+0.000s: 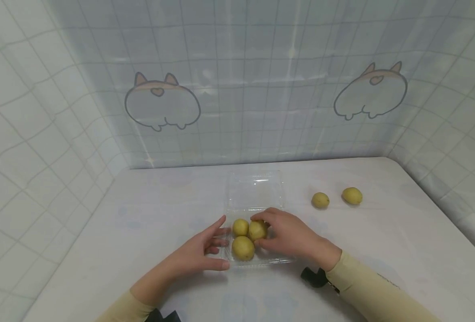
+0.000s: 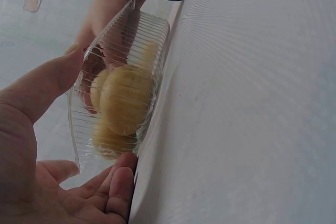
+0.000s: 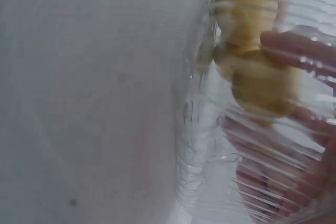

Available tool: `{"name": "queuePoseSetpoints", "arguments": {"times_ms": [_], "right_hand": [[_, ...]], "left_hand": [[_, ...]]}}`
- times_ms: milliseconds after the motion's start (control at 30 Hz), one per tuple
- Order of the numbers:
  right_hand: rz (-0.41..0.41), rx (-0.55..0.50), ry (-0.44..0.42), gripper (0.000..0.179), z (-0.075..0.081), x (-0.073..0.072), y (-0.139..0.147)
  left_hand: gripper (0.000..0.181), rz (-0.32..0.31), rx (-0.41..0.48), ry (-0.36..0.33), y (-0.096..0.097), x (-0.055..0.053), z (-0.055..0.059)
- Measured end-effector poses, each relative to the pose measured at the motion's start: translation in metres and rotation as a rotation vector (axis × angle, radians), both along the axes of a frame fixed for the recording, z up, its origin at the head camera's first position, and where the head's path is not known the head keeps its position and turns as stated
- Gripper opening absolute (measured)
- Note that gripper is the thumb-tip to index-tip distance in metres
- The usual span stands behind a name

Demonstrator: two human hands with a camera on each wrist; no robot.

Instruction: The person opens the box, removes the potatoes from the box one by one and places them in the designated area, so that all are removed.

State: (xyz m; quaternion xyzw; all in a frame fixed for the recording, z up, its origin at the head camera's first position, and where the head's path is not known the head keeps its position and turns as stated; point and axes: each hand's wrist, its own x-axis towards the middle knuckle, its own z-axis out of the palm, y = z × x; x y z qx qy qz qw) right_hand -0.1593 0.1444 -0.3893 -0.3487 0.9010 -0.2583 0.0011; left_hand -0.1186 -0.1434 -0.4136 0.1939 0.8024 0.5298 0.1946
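Note:
A clear plastic clamshell box (image 1: pixel 272 260) lies on the table with its lid (image 1: pixel 254 190) folded back, away from me. Inside its left part are a small lemon (image 1: pixel 240 227) and a larger lemon (image 1: pixel 243 248) nearer me. Beside these, my right hand (image 1: pixel 289 232) pinches a third lemon (image 1: pixel 258 230) between thumb and fingers. My left hand (image 1: pixel 198 255) is at the box's left wall, thumb and fingers spread around it. Through the ribbed wall (image 2: pixel 142 24), the left wrist view shows the lemons bunched together. In the right wrist view, fingertips (image 3: pixel 273 43) reach the held lemon.
To the right of the box, a small lemon (image 1: pixel 320 200) and a bigger lemon (image 1: pixel 352 196) lie on the white table (image 1: pixel 160 197). A grid-patterned curtain (image 1: pixel 241 89) with cartoon animal drawings closes off the back and both sides.

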Motion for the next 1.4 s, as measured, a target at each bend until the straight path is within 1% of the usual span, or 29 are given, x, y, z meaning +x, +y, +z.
{"name": "queuePoseSetpoints", "arguments": {"times_ms": [133, 233, 500, 633, 867, 1000, 1100, 1167, 1400], "right_hand": [[-0.025, -0.051, -0.028, 0.057, 0.000, -0.001, 0.000], [-0.040, -0.068, -0.039, 0.058, 0.000, -0.002, 0.000], [-0.070, -0.099, -0.034, 0.057, 0.003, -0.002, 0.000], [-0.061, -0.126, -0.040, 0.054, 0.004, -0.003, 0.001], [-0.035, -0.184, -0.047, 0.053, 0.009, -0.005, 0.004], [-0.017, -0.195, -0.048, 0.055, 0.013, -0.005, 0.005], [-0.018, -0.197, -0.054, 0.055, 0.015, -0.006, 0.005], [-0.018, -0.200, -0.055, 0.055, 0.016, -0.006, 0.006], [-0.019, -0.217, -0.062, 0.058, 0.017, -0.007, 0.008]], "left_hand": [[0.106, -0.004, 0.008, 0.000, -0.001, 0.000, 0.001], [0.106, -0.004, 0.010, -0.002, -0.001, 0.000, 0.001], [0.106, 0.004, -0.009, -0.008, -0.001, -0.001, 0.000], [0.106, 0.004, -0.007, -0.006, -0.001, -0.001, 0.000], [0.106, 0.013, -0.014, -0.023, 0.000, 0.000, 0.004], [0.105, 0.012, -0.012, -0.023, 0.000, 0.001, 0.004], [0.105, 0.017, -0.020, -0.025, 0.000, 0.000, 0.004], [0.105, 0.023, -0.029, -0.028, 0.001, 0.000, 0.004], [0.106, 0.016, -0.039, -0.016, -0.001, 0.000, 0.003]]}}
